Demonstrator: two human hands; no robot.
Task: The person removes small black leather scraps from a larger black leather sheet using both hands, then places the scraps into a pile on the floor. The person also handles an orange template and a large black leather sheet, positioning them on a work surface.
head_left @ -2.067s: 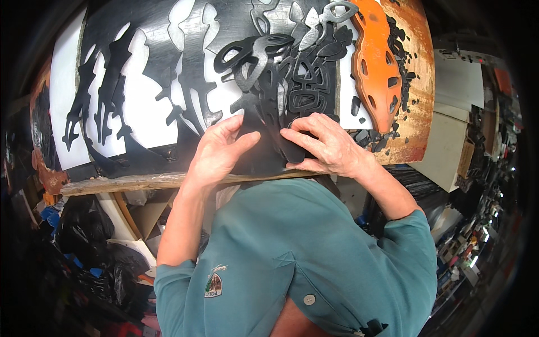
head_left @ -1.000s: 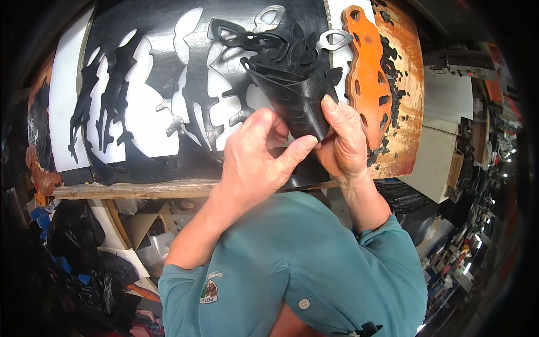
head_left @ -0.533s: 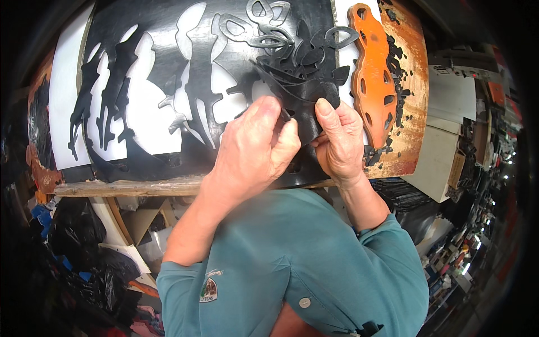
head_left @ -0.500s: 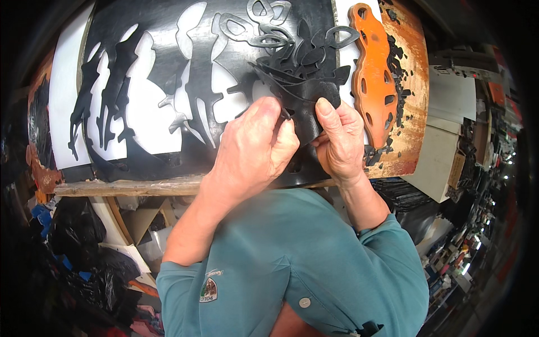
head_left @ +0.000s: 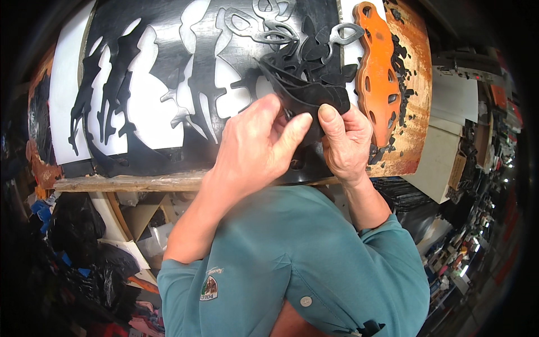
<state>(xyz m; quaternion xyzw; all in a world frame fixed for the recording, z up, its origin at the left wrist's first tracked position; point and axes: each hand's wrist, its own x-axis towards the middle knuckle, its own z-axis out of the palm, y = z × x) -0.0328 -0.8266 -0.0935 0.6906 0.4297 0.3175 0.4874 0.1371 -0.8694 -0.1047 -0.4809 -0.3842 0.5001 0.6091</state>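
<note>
At the table's near edge, a thin, flexible black piece (head_left: pixel 317 96) is gripped by both my hands. My left hand (head_left: pixel 252 140) is closed on its left side, thumb stretched toward the middle. On its right side, my right hand (head_left: pixel 347 140) pinches it with the thumb on top; the fingers beneath are partly hidden. Just beyond my fingers lies a heap of black cut shapes (head_left: pixel 314 49), some leaf-like. Grey leaf-shaped rings (head_left: pixel 270 35) rest against this heap.
Left of my hands spreads a large black sheet (head_left: pixel 163 14) with long cut-outs, white showing through. To the right lies an orange slotted template (head_left: pixel 382 53), with small black scraps (head_left: pixel 405 92) on the worn brown board (head_left: pixel 418 62). A wooden edge (head_left: pixel 132 183) borders the table's front.
My left thumb has stretched out to the right across the black piece, toward my right thumb. My right hand has shifted slightly right and down, still pinching it.
</note>
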